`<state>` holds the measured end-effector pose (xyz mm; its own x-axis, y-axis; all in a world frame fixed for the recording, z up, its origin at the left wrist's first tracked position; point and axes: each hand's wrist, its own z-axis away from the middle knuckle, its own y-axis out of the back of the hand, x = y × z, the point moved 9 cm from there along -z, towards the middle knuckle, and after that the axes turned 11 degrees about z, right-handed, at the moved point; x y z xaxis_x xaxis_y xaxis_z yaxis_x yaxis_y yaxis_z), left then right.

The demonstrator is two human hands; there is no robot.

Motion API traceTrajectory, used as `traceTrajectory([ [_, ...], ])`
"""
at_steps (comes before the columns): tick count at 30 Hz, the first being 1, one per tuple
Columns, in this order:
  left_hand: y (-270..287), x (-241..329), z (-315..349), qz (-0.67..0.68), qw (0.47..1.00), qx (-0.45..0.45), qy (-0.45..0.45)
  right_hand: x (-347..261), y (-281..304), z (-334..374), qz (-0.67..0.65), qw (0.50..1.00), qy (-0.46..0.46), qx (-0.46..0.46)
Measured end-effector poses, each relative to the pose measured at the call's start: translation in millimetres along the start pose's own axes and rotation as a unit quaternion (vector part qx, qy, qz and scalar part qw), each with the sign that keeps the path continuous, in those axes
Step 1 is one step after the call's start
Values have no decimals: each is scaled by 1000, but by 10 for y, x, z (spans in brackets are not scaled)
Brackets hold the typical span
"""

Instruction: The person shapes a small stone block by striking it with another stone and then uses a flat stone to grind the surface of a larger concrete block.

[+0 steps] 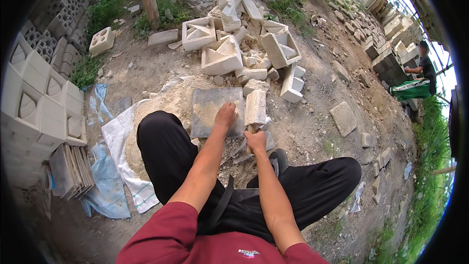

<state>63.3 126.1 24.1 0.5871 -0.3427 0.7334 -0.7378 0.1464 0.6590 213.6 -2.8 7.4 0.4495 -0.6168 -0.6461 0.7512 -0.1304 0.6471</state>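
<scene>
My right hand point(255, 141) is closed round the short handle of a mallet point(255, 107). The mallet's blocky, pale head is dusted with powder and stands upright beside the right edge of a dark square slab point(204, 126). Over that slab is my left hand point(225, 115), its fingers curled together. What they hold, if anything, is hidden. Sandy crumbs point(207, 109) lie scattered on the slab around the left hand. Both forearms reach forward between my bent knees.
Ahead lies a heap of broken cream moulded blocks point(222, 56). Left of the slab, a white sheet point(119, 139) bears sandy powder point(141, 151). Pale blocks point(39, 100) are stacked at far left, above thin boards point(73, 168). A person point(426, 71) is at far right.
</scene>
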Motion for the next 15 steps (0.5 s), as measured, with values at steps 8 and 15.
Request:
traceTrajectory([
  [8, 320, -21, 418, -18, 999, 42, -28, -465, 103, 148, 61, 993, 83, 57],
  [15, 726, -440, 591, 4, 984, 124, 125, -1165, 86, 437, 4, 982, 175, 73],
])
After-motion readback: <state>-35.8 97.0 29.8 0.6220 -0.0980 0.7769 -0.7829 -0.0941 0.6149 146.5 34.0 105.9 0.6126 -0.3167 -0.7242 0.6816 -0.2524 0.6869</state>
